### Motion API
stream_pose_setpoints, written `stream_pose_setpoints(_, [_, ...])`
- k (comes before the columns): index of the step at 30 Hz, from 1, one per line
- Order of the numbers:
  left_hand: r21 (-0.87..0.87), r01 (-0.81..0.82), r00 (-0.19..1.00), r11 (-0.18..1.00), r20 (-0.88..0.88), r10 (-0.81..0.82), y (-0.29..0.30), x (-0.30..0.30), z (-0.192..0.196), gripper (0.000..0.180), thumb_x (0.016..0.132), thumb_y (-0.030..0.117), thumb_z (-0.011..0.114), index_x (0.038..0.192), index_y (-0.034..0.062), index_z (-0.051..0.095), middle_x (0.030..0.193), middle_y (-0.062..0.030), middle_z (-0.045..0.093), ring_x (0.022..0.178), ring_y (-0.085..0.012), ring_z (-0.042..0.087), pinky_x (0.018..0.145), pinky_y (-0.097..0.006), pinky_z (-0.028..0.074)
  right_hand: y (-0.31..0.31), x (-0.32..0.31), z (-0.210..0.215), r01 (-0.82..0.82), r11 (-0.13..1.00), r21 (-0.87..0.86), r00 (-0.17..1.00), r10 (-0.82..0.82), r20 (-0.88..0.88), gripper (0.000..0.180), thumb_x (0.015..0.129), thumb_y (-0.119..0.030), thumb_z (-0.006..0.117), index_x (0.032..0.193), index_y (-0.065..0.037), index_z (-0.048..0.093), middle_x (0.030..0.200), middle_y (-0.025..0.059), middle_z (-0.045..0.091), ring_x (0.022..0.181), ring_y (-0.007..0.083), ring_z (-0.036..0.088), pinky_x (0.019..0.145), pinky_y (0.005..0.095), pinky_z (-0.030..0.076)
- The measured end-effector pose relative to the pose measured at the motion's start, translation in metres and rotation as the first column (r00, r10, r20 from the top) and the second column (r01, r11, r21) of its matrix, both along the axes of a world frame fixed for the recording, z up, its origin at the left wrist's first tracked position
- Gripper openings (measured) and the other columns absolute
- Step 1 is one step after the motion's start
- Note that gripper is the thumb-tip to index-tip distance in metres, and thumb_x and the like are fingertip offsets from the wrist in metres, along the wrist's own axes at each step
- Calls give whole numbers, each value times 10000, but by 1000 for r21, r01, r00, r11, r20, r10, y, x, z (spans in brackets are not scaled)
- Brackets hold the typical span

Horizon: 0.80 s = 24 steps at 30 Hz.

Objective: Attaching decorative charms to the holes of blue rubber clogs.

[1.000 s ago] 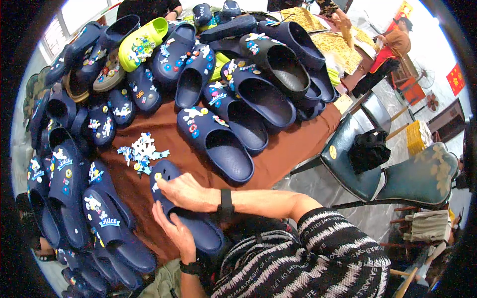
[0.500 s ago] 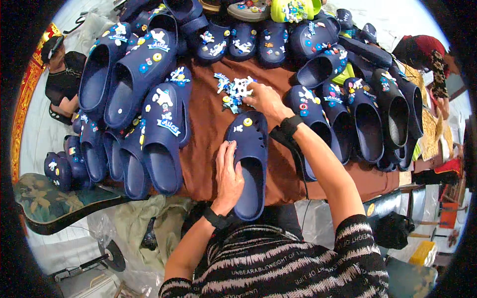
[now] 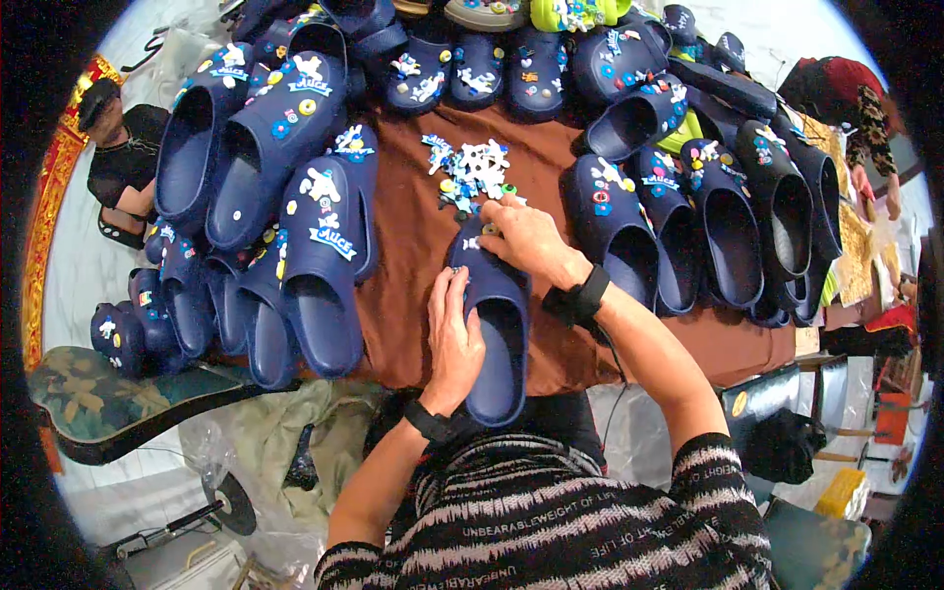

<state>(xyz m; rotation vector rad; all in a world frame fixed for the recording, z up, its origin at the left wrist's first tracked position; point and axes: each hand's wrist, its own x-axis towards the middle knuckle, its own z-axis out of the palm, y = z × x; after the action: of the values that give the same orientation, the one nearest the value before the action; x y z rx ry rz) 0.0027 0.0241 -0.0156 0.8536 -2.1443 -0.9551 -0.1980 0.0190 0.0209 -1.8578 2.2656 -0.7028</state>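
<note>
Looking at the navy clog (image 3: 499, 344), we find it toe toward twelve o'clock at the near edge of the brown counter (image 3: 393, 157). Our left hand (image 3: 457, 339) lies along its nine o'clock side, fingers extended rather than clenched, probably to steady it. Our right hand (image 3: 531, 241) bends over the toe from two o'clock, fingers curled; their tips are too blurred for us to tell whether they pinch anything. Just beyond the toe, at twelve, sits a charm pile (image 3: 477, 167), seemingly for easy reach. Decorated clogs (image 3: 320, 270) lie at ten and two, presumably leaving our hands room.
</note>
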Motion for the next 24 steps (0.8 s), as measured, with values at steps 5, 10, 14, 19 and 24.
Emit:
stream_pose_setpoints(5, [17,-15,1000,1000,-1,15,0,0,2,529,907,-33,472,1431,24,430,1483,-215,385,1406,-368,346,1181,-419,260,-1,-2,0,-57,998,4,994,56,99,294,822,-237,730,980,-73,544,898,176,615,853,400,635,729,490,491])
stream_pose_setpoints(10, [-14,-23,1000,1000,0,23,-1,1,0,547,894,-53,470,1434,26,427,1477,-217,391,1395,-369,363,1176,-419,270,-2,-6,0,27,999,-40,947,-13,320,296,806,-182,712,992,-56,520,877,198,642,895,426,626,741,510,482])
stream_pose_setpoints(14, [8,-16,999,1000,-39,16,1,2,0,554,888,-59,468,1434,21,423,1473,-218,394,1392,-370,365,1177,-421,270,-35,-26,-2,43,977,-208,965,13,262,279,811,-143,712,963,-25,510,931,231,631,881,444,613,741,524,467])
stream_pose_setpoints(19, [0,-30,998,1000,-52,30,0,0,-5,595,861,-50,546,1436,5,402,1463,-224,394,1367,-387,373,1157,-438,291,-49,-24,7,-1,998,-61,999,4,54,279,878,-236,646,1087,-51,665,963,218,667,921,406,648,798,491,517])
stream_pose_setpoints(24, [-8,-31,999,999,-24,31,0,2,0,564,887,-20,477,1442,-9,377,1465,-220,404,1383,-382,367,1178,-435,260,-20,17,2,-262,963,55,956,267,-124,188,854,-220,654,982,-93,706,995,121,635,937,352,639,795,454,532])
